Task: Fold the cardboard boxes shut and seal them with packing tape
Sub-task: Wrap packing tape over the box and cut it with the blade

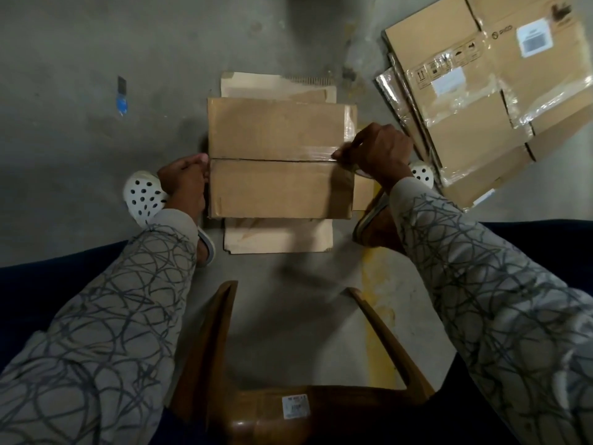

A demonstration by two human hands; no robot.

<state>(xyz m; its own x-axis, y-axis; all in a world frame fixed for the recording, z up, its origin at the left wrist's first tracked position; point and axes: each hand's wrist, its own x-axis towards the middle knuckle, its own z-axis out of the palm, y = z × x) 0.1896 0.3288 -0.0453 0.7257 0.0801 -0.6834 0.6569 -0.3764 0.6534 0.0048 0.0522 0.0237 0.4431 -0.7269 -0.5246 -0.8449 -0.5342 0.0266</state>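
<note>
A brown cardboard box [279,159] stands on the concrete floor between my feet, its two top flaps folded shut and meeting in a seam across the middle. My left hand [184,181] presses against the box's left side at the seam. At the right end of the seam, my right hand [378,152] grips a roll of clear packing tape [354,170]. A short strip of tape [333,152] lies over the seam's right end. Most of the roll is hidden under my fingers.
Flattened cardboard sheets [276,239] lie under the box. A stack of flat boxes [481,91] with clear tape and labels lies at the far right. A wooden chair frame [288,403] stands near me. My white clogs [144,197] flank the box.
</note>
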